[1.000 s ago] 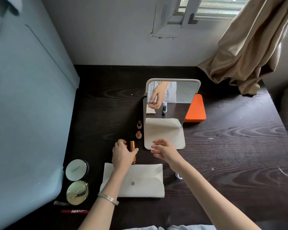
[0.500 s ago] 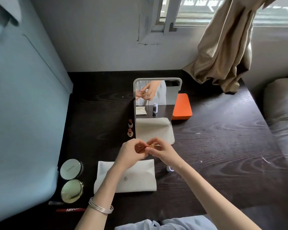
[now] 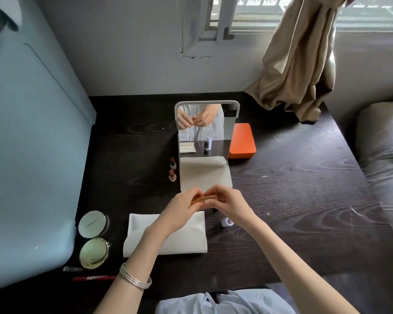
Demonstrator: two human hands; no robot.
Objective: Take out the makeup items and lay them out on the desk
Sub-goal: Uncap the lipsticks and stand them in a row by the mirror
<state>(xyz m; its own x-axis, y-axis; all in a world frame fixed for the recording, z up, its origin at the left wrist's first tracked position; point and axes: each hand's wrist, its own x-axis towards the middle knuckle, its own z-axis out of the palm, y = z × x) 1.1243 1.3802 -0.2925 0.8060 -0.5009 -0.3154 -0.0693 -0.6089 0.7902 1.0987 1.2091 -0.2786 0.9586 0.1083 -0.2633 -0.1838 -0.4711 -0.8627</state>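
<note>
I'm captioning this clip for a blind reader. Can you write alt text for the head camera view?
Seen from above, a person's left hand and right hand together grip a gold lipstick tube over a white pouch on a dark wooden desk. A standing mirror behind reflects the hands, with two uncapped lipsticks beside it and two round compacts at the left.

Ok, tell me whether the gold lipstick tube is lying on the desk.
No, both the left hand and right hand hold the gold lipstick tube above it.
</note>
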